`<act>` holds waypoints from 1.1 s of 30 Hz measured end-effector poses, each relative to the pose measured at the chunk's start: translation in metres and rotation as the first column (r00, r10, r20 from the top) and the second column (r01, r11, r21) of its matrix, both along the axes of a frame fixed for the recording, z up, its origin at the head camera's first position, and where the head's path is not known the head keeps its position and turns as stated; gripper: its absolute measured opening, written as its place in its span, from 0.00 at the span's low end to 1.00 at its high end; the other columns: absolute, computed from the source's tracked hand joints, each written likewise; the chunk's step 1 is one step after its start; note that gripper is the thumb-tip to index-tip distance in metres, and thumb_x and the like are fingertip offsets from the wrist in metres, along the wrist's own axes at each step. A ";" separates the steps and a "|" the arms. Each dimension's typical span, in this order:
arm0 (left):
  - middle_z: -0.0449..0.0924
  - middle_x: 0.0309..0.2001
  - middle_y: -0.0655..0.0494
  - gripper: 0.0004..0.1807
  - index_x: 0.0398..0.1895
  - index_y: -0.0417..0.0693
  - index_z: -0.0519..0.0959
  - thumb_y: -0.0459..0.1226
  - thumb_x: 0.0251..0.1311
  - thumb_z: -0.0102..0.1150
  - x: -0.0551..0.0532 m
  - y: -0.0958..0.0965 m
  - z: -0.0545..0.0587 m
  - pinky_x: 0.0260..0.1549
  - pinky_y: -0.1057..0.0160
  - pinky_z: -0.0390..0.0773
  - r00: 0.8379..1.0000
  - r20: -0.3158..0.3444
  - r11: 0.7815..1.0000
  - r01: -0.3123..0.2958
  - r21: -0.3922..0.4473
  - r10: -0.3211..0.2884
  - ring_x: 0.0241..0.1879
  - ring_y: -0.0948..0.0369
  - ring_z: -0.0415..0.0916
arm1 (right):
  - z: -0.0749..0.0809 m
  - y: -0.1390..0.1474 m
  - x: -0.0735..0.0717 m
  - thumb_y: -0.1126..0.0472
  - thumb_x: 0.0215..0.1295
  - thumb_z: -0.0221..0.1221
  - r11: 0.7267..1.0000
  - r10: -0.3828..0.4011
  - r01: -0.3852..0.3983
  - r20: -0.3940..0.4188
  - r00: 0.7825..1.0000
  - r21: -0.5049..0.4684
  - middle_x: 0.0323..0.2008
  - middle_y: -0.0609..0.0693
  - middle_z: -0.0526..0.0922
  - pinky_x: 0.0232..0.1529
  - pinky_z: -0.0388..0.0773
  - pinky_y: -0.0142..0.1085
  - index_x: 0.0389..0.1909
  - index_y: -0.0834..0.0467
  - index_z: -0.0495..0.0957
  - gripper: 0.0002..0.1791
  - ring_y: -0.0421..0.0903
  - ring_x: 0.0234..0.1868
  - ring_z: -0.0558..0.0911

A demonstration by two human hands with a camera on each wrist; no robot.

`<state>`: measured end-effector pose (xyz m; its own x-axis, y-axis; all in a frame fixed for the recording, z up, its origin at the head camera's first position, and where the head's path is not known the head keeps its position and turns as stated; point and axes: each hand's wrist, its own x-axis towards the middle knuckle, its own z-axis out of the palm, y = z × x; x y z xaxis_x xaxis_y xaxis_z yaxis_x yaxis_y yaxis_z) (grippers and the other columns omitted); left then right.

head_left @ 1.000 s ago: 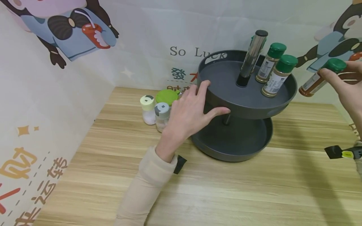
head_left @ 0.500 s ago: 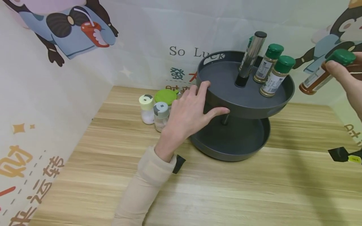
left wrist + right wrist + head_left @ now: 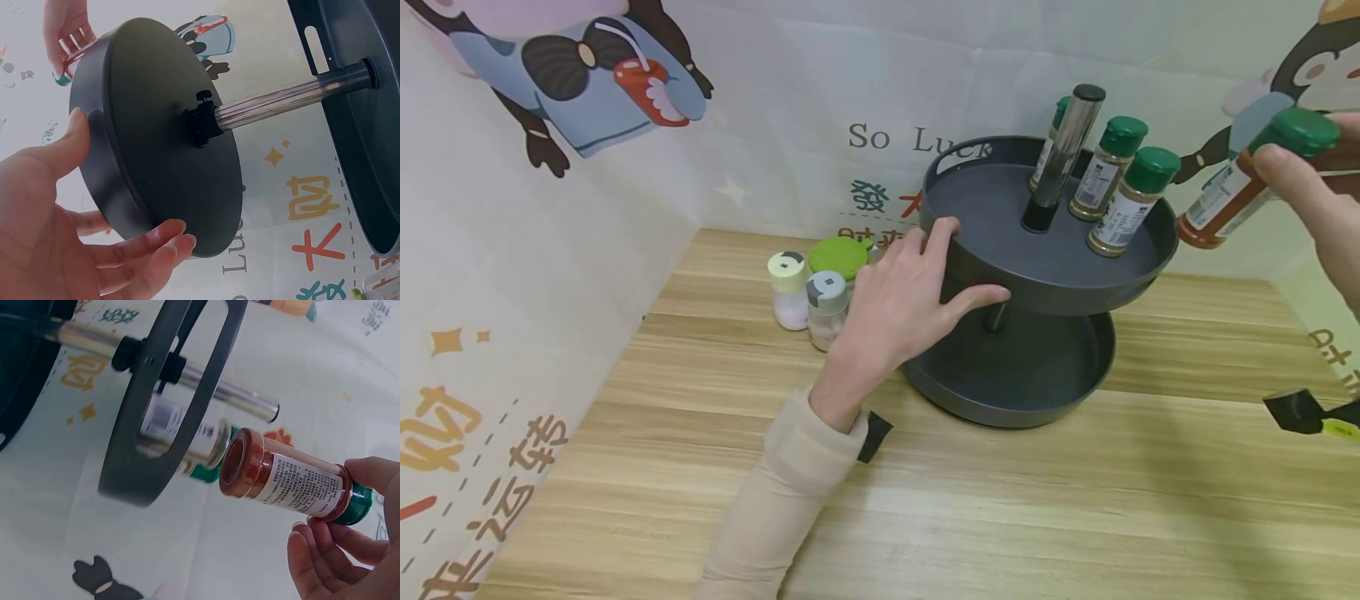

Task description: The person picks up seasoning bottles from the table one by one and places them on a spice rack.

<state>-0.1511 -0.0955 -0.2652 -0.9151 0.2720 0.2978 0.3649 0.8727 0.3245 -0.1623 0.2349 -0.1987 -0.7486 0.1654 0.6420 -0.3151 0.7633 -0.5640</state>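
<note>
My left hand (image 3: 898, 304) grips the left rim of a dark grey two-tier rack's upper tray (image 3: 985, 225). In the left wrist view its thumb lies along the tray's wall and fingertips (image 3: 181, 234) reach the lower edge. My right hand (image 3: 1318, 196) pinches a spice bottle (image 3: 1232, 196) by its green cap, tilted, just off the tray's right rim. The right wrist view shows the bottle's reddish contents and white label (image 3: 303, 487). On the upper tray, around the steel post (image 3: 1063, 158), stand green-capped bottles (image 3: 1097, 179), one partly hidden behind the post.
Left of the rack, a jar with a pale yellow lid (image 3: 788, 287), a grey-lidded jar (image 3: 827, 308) and a green-lidded container (image 3: 840, 257) stand on the wooden table (image 3: 1000, 517), partly behind my left hand. The lower tray (image 3: 1022, 367) sits beneath. A printed cloth (image 3: 760, 108) hangs behind.
My right hand first shifted slightly right with the bottle, then came back left, bringing its base closer to the upper tray's rim. My left hand keeps its grip.
</note>
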 end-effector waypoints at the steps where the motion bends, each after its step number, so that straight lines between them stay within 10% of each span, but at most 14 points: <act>1: 0.76 0.55 0.47 0.48 0.73 0.53 0.61 0.72 0.60 0.51 0.000 0.000 0.000 0.34 0.55 0.78 1.000 -0.001 1.000 0.003 0.004 -0.003 0.48 0.52 0.76 | 0.000 -0.002 0.001 0.54 0.73 0.61 1.000 0.006 -0.006 -0.009 1.000 0.002 0.43 0.21 0.71 0.56 0.64 0.24 0.63 0.49 0.78 0.19 0.23 0.46 0.70; 33: 0.78 0.47 0.53 0.36 0.66 0.57 0.66 0.68 0.66 0.48 0.011 0.000 0.008 0.33 0.56 0.77 0.997 0.034 0.997 0.067 0.037 -0.069 0.41 0.56 0.78 | -0.032 -0.069 -0.011 0.56 0.60 0.73 0.968 0.251 -0.251 0.040 0.967 0.001 0.32 0.25 0.76 0.37 0.70 0.16 0.55 0.65 0.81 0.26 0.19 0.30 0.78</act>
<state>-0.1406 -0.0951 -0.2572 -0.9048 0.3235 0.2769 0.4110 0.8336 0.3690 -0.1732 0.1658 -0.2305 -0.7900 -0.0348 0.6121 -0.4749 0.6662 -0.5750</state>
